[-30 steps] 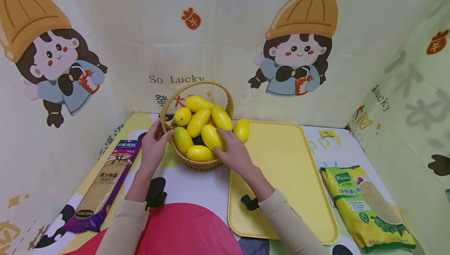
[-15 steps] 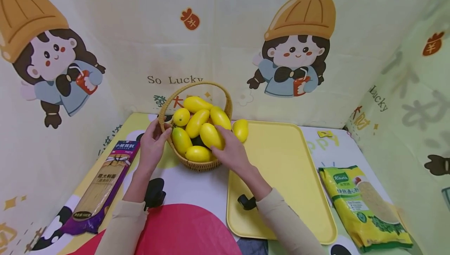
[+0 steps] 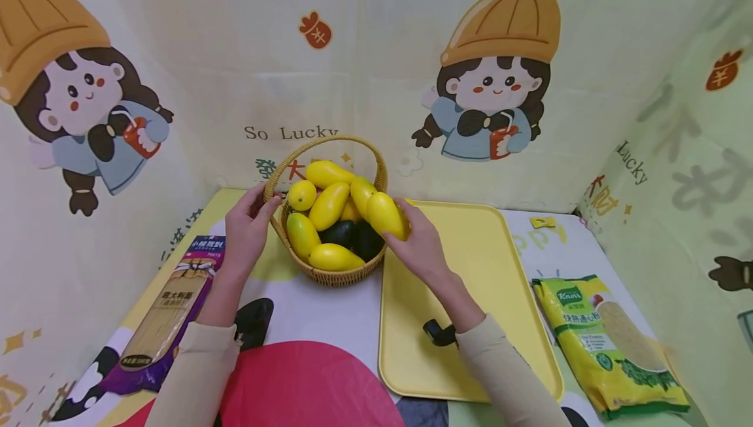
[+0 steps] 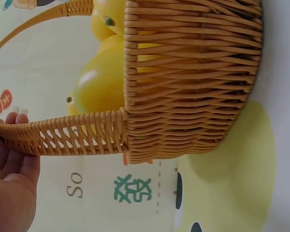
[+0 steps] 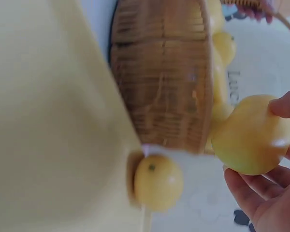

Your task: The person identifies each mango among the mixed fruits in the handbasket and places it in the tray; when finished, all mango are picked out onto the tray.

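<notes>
A wicker basket (image 3: 341, 278) with a tall arched handle stands at the back, heaped with yellow mangoes (image 3: 329, 206). Two dark oval fruits (image 3: 339, 234) show among them. My left hand (image 3: 244, 227) grips the left side of the handle, its fingers curled round the woven band (image 4: 63, 135) in the left wrist view. Above the basket's right rim, my right hand (image 3: 422, 244) holds one mango (image 3: 385, 216) between thumb and fingers. Another mango (image 5: 158, 182) lies at the tray's back left corner, mostly hidden behind the right hand in the head view.
A yellow tray (image 3: 465, 283) lies right of the basket. A purple pasta pack (image 3: 170, 309) lies at the left, and a yellow-green Knorr bag (image 3: 608, 342) at the right. Near the back right is a small yellow packet (image 3: 543, 222). Printed cloth walls enclose the table.
My right hand has lifted a mango from the basket's front right and moved it up and right, uncovering dark fruits beneath. My left hand has shifted slightly up along the handle.
</notes>
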The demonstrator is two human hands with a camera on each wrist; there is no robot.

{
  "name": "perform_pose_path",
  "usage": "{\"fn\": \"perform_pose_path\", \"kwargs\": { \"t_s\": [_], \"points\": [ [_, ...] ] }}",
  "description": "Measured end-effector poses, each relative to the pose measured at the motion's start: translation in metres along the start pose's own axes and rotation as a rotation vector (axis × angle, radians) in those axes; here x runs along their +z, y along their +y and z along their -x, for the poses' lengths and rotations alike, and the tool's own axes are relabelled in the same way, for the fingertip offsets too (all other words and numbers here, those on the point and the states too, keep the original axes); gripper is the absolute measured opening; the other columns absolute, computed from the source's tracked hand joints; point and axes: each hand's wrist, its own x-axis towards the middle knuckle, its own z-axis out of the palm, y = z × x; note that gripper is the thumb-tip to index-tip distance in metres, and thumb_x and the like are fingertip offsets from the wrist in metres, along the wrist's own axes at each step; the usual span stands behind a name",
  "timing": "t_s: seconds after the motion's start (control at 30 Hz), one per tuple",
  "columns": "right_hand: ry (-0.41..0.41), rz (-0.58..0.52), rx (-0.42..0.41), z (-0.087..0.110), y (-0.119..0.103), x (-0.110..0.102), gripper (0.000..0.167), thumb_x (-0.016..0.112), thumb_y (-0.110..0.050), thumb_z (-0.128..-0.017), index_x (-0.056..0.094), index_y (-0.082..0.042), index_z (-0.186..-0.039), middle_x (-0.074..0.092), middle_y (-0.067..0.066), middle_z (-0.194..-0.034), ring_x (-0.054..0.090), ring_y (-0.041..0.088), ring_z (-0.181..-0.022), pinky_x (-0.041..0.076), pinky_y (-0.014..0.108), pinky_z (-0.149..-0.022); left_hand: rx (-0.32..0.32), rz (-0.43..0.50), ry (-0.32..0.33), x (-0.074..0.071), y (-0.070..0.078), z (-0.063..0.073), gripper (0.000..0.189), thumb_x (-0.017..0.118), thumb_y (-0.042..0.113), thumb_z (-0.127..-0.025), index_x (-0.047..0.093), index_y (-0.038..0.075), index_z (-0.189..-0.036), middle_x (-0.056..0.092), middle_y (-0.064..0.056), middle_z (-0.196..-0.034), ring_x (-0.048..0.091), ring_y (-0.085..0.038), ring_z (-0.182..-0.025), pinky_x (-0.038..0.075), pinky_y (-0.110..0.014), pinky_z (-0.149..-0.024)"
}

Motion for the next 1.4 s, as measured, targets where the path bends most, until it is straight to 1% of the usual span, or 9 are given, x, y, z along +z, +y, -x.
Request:
{"fn": "perform_pose_path", "kwargs": {
  "t_s": [0.17,0.37,0.53,0.63,0.87,1.0,1.1,1.27,1.4],
  "points": [
    [0.028,-0.009,0.055,0.003,0.022,-0.012,0.064,0.076,-0.023,-0.085,0.051,-0.012,-0.143,0.061,0.01,-0.133,0.06,0.028,-0.106,0.057,0.043,-0.088,0.001,0.012,0.009,0.002,0.003,-0.005,0.041,0.057,0.04,-0.099,0.06,0.02,-0.135,0.067,-0.004,-0.116,0.061,-0.004,-0.103,0.048,-0.009,-0.094],
    [0.021,-0.012,0.15,0.008,0.049,-0.02,0.064,0.076,-0.025,-0.086,0.05,-0.014,-0.143,0.061,0.009,-0.135,0.061,0.028,-0.107,0.055,0.043,-0.088,0.009,0.029,-0.008,0.002,0.009,-0.009,0.041,0.054,0.043,-0.099,0.061,0.02,-0.133,0.068,-0.002,-0.113,0.062,-0.007,-0.105,0.048,-0.012,-0.097],
    [0.009,-0.014,0.215,0.009,0.069,-0.024,0.063,0.075,-0.024,-0.087,0.049,-0.012,-0.143,0.061,0.013,-0.134,0.061,0.03,-0.11,0.054,0.045,-0.089,0.015,0.053,-0.005,0.001,0.013,-0.011,0.04,0.055,0.039,-0.1,0.062,0.018,-0.134,0.068,-0.003,-0.112,0.065,-0.013,-0.104,0.05,-0.011,-0.093],
    [0.007,-0.015,0.256,0.008,0.081,-0.026,0.063,0.075,-0.024,-0.087,0.049,-0.011,-0.143,0.062,0.017,-0.13,0.062,0.032,-0.11,0.054,0.046,-0.09,0.027,0.084,0.004,0.001,0.013,-0.013,0.04,0.057,0.036,-0.1,0.062,0.017,-0.134,0.069,0.001,-0.109,0.067,-0.016,-0.104,0.051,-0.012,-0.092],
    [-0.038,0.003,0.372,0.004,0.106,-0.032,0.064,0.07,-0.034,-0.091,0.045,-0.014,-0.147,0.059,0.021,-0.135,0.061,0.036,-0.118,0.054,0.048,-0.095,0.066,0.187,0.025,0.006,0.016,-0.017,0.037,0.059,0.026,-0.099,0.063,0.01,-0.133,0.068,0.01,-0.098,0.068,-0.008,-0.091,0.054,-0.015,-0.088],
    [-0.048,-0.034,0.426,0.0,0.114,-0.033,0.064,0.066,-0.039,-0.094,0.044,-0.013,-0.148,0.056,0.022,-0.139,0.057,0.038,-0.124,0.052,0.05,-0.099,0.083,0.2,0.029,0.008,0.018,-0.017,0.037,0.06,0.024,-0.099,0.063,0.008,-0.133,0.069,0.01,-0.095,0.069,-0.013,-0.089,0.055,-0.016,-0.086],
    [-0.06,-0.057,0.464,-0.004,0.116,-0.032,0.065,0.063,-0.044,-0.094,0.044,-0.013,-0.148,0.054,0.021,-0.141,0.054,0.037,-0.127,0.05,0.049,-0.102,0.084,0.176,0.032,0.008,0.02,-0.017,0.038,0.06,0.026,-0.099,0.064,0.01,-0.133,0.069,0.011,-0.095,0.069,-0.017,-0.09,0.054,-0.013,-0.085],
    [-0.079,-0.117,0.526,-0.014,0.116,-0.026,0.067,0.06,-0.048,-0.096,0.042,-0.011,-0.149,0.054,0.02,-0.141,0.055,0.036,-0.123,0.051,0.047,-0.101,0.044,0.152,0.036,0.006,0.021,-0.016,0.038,0.06,0.025,-0.099,0.063,0.012,-0.135,0.069,0.013,-0.094,0.068,-0.015,-0.09,0.054,-0.013,-0.085],
    [-0.064,-0.146,0.556,-0.021,0.117,-0.02,0.066,0.06,-0.048,-0.096,0.043,-0.01,-0.149,0.054,0.02,-0.14,0.057,0.035,-0.121,0.051,0.046,-0.101,0.024,0.158,0.034,0.005,0.022,-0.015,0.038,0.06,0.026,-0.099,0.063,0.012,-0.134,0.069,0.013,-0.093,0.067,-0.017,-0.09,0.054,-0.013,-0.086]
  ]
}}
